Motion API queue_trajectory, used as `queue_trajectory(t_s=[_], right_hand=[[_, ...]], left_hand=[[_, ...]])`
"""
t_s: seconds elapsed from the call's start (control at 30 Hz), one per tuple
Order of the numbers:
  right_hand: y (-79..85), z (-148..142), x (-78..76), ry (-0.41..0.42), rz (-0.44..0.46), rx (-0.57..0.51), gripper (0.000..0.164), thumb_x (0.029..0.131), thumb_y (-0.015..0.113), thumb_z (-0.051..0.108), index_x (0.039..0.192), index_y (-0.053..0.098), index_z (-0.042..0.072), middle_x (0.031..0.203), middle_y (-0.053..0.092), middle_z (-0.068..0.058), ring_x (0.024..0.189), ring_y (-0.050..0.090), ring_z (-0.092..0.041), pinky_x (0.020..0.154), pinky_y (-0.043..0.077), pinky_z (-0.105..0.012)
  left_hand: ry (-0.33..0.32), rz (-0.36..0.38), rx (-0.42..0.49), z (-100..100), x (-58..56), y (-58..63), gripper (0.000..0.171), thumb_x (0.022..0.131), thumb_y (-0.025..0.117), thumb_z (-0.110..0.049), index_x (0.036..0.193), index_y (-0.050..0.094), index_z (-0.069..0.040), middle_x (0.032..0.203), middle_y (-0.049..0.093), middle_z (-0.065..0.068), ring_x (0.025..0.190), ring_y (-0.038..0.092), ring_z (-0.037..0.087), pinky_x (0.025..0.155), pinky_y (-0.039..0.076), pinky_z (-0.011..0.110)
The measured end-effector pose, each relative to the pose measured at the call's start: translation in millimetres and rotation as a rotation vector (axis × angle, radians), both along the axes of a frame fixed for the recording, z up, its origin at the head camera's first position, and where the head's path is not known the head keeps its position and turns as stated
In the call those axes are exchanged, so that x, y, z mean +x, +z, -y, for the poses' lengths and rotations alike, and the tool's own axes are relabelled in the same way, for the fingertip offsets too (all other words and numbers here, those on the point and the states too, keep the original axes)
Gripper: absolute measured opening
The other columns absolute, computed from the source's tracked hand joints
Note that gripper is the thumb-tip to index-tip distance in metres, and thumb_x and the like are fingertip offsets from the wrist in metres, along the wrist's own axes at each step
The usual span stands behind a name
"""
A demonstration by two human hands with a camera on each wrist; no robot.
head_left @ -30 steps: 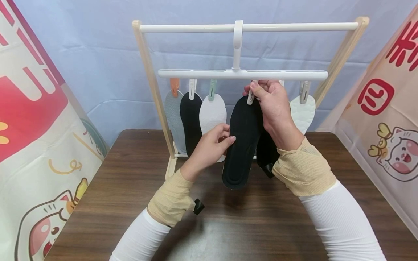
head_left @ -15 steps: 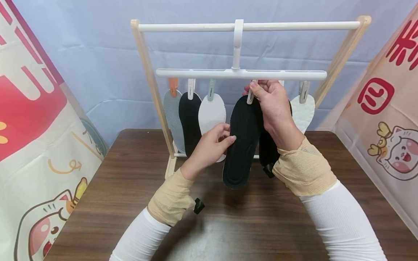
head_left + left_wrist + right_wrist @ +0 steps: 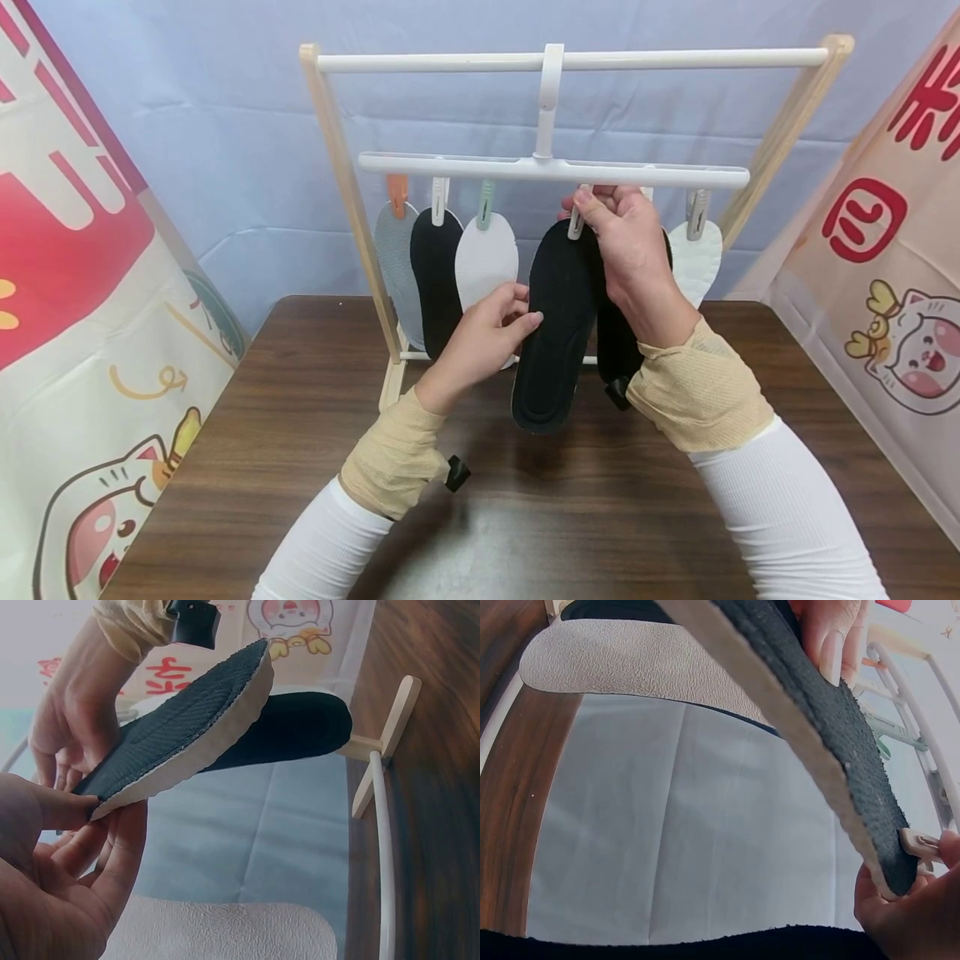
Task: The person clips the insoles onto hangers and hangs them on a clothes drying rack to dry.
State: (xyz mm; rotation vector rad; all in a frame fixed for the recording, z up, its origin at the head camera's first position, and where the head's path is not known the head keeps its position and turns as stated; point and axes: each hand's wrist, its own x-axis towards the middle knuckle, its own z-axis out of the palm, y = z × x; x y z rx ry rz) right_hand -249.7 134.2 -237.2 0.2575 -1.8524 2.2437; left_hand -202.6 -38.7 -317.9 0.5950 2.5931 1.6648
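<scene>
A black insole (image 3: 558, 333) with a pale underside hangs tilted toward me below the white hanger (image 3: 637, 172). My left hand (image 3: 487, 333) pinches its left edge about midway down, thumb on the black face. At its top, my right hand (image 3: 630, 242) grips a light grey clip (image 3: 576, 223) whose jaws sit over the insole's edge. In the right wrist view, fingers of the right hand (image 3: 915, 915) reach behind the insole's tip, beside the clip (image 3: 921, 844). Another black insole (image 3: 618, 337) hangs behind, partly hidden by the right hand and wrist.
Left along the hanger hang a grey insole (image 3: 401, 283), a black insole (image 3: 437, 283) and a white insole (image 3: 486, 262) on clips. A white insole (image 3: 696, 258) hangs at the right. The wooden rack (image 3: 352, 217) stands on a brown table (image 3: 300, 417), with printed cloths at both sides.
Both hands keep the same hold on the insole and clip. The hanger has swayed slightly, and the black insole behind the right hand has shifted a little to the right.
</scene>
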Motion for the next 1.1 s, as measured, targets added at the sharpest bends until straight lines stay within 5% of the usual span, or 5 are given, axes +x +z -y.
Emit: queue_trajectory(t_s=[0.6, 0.9, 1.1], right_hand=[[-3.8, 0.6, 2.3, -0.039, 0.005, 0.066, 0.016, 0.102, 0.062, 0.017, 0.114, 0.056, 0.008, 0.094, 0.070, 0.002, 0.107, 0.064, -0.020, 0.091, 0.046, -0.021], [-7.4, 0.9, -0.3, -0.072, 0.029, 0.094, 0.032, 0.102, 0.061, 0.018, 0.125, 0.057, -0.004, 0.095, 0.071, 0.002, 0.120, 0.056, -0.018, 0.095, 0.041, -0.020], [-9.0, 0.7, -0.7, -0.069, 0.020, 0.087, 0.028, 0.101, 0.063, 0.019, 0.121, 0.061, -0.001, 0.097, 0.072, 0.001, 0.120, 0.057, -0.019, 0.093, 0.043, -0.019]], left_hand=[[0.022, 0.014, -0.015, 1.8, -1.0, -0.9, 0.037, 0.101, 0.064, -0.017, 0.135, 0.057, -0.004, 0.108, 0.073, 0.010, 0.076, 0.066, 0.020, 0.072, 0.054, 0.029], [0.047, 0.015, -0.024, 4.8, -4.1, -5.4, 0.036, 0.101, 0.064, -0.019, 0.133, 0.059, -0.005, 0.107, 0.074, 0.009, 0.077, 0.066, 0.024, 0.072, 0.053, 0.030], [0.053, 0.008, -0.027, 5.4, -7.1, -10.9, 0.033, 0.101, 0.064, -0.018, 0.130, 0.060, -0.005, 0.107, 0.074, 0.009, 0.080, 0.068, 0.026, 0.074, 0.054, 0.030]])
